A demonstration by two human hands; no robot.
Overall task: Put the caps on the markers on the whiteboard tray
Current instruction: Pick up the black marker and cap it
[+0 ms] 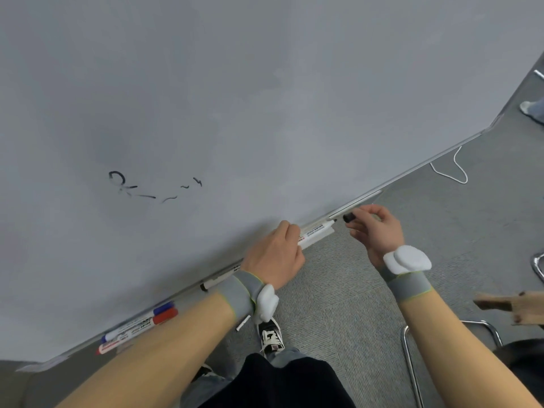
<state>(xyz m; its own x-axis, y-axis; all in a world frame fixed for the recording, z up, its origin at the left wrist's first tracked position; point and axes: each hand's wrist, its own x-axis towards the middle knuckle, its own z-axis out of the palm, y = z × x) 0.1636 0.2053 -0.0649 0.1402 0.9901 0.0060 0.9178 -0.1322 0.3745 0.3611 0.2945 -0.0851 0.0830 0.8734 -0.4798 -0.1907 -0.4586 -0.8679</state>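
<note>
My left hand point(276, 254) grips a white marker point(316, 231) lying along the whiteboard tray point(356, 201); its bare black tip points right. My right hand point(375, 228) pinches a black cap point(348, 217) just right of that tip, a small gap between them. A second white marker body lies right under the held one. Farther left on the tray lie a black-ended marker point(215, 282), a blue-capped marker point(138, 322) and a red-capped marker point(141, 329).
The whiteboard point(235, 98) carries black scribbles point(147, 188). Grey carpet lies below, with my shoe point(272, 338), a white cord point(450, 169), metal chair legs point(412, 363) at the right and another person's foot point(531, 111) far right.
</note>
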